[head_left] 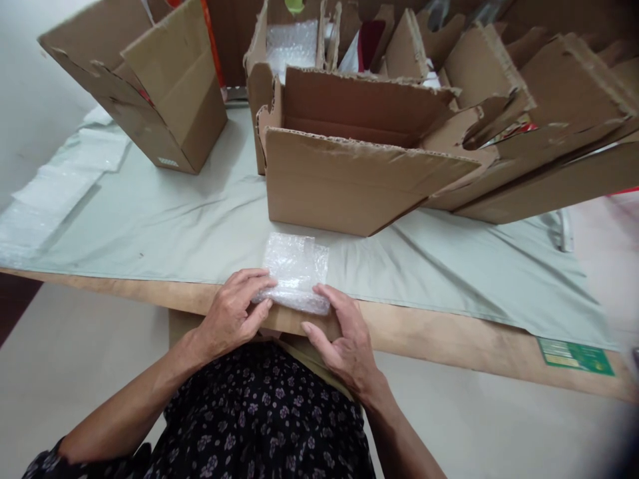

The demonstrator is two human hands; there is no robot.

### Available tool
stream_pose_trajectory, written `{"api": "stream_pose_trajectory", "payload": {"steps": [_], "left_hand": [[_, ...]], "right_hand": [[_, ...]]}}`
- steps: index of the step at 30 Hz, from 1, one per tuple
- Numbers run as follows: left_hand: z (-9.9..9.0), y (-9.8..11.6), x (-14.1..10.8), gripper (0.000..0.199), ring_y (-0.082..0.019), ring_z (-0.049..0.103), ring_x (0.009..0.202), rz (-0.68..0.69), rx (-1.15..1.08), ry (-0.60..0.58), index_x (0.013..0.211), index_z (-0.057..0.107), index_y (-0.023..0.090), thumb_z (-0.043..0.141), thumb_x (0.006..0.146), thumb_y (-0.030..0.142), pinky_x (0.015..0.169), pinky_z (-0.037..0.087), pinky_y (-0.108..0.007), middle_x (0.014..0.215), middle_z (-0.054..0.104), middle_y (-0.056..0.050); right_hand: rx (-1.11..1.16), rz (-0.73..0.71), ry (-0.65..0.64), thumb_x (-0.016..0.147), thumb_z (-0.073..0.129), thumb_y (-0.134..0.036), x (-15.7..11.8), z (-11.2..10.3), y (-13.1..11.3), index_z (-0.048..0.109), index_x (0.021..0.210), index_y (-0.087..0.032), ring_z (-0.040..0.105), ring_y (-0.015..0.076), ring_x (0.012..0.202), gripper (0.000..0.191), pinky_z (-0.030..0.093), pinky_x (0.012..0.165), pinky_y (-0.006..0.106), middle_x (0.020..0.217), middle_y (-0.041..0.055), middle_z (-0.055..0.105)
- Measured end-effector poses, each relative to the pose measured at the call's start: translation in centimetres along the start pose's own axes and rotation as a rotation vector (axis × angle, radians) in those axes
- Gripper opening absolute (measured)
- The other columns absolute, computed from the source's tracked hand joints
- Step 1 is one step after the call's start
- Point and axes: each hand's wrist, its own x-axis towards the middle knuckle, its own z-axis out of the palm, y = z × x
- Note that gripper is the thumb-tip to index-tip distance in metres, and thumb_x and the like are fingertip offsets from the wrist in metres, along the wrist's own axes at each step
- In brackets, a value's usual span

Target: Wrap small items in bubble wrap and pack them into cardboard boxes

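A piece of clear bubble wrap [292, 263] lies at the front edge of the table, with a thicker folded or rolled strip along its near side. My left hand [238, 307] is closed on its near left corner, fingers on top and thumb at the near edge. My right hand [347, 336] rests at the near right corner. Its fingertips touch the wrap, while the thumb stands apart over the wooden edge. Whether anything is wrapped inside the folded strip, I cannot tell.
Behind the wrap stands an open cardboard box [344, 179], with several cardboard compartments [479, 66] beyond it. Another tall carton [170, 106] is at the back left. Bubble wrap sheets [60, 193] lie in a row at far left. A green card [576, 356] lies at the right edge.
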Motion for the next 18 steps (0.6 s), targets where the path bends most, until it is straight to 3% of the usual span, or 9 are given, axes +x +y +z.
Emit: {"api": "stream_pose_trajectory", "payload": {"steps": [3,7,13,15,18], "left_hand": [[-0.1,-0.1,0.2,0.028,-0.027,0.069,0.119,0.031,-0.030,-0.019,0.120,0.070,0.020,0.060,0.096,0.012,0.098,0.061,-0.046,0.111,0.078,-0.009],[-0.3,-0.2,0.5,0.024,-0.026,0.070,0.115,-0.017,-0.035,-0.035,0.118,0.071,0.018,0.061,0.097,0.016,0.097,0.061,-0.045,0.113,0.077,-0.011],[-0.1,0.0,1.2,0.018,-0.023,0.071,0.104,-0.017,-0.022,0.019,0.114,0.070,0.016,0.062,0.099,0.019,0.091,0.061,-0.039,0.107,0.076,-0.010],[0.1,0.0,1.4,0.019,-0.022,0.070,0.099,-0.015,0.004,0.032,0.116,0.069,0.015,0.063,0.099,0.019,0.088,0.060,-0.038,0.105,0.076,-0.010],[0.2,-0.3,1.6,0.020,-0.021,0.069,0.096,-0.031,0.030,0.036,0.118,0.068,0.015,0.063,0.099,0.019,0.084,0.060,-0.036,0.105,0.076,-0.009]], "right_hand": [[-0.006,-0.004,-0.013,0.098,0.067,-0.031,0.3,-0.5,0.3,0.057,0.139,-0.024,0.067,0.0263,0.113,0.043,0.054,0.096,0.045,0.125,0.0105,0.072],[-0.059,-0.008,-0.051,0.102,0.061,-0.025,1.0,-0.6,0.4,0.069,0.112,-0.023,0.069,0.0228,0.094,0.013,0.052,0.085,0.040,0.097,0.0045,0.076],[-0.171,0.004,-0.025,0.103,0.058,-0.027,1.3,-0.2,0.6,0.066,0.093,-0.022,0.063,0.0221,0.088,0.013,0.044,0.086,0.040,0.086,0.0024,0.073],[-0.239,0.000,-0.008,0.103,0.058,-0.028,1.3,-0.3,0.8,0.064,0.094,-0.022,0.061,0.0228,0.088,0.013,0.043,0.085,0.040,0.087,0.0032,0.071],[-0.327,0.000,0.070,0.102,0.058,-0.029,1.2,-0.7,0.8,0.064,0.114,-0.021,0.061,0.0255,0.095,0.015,0.044,0.086,0.041,0.099,0.0070,0.072]]}}
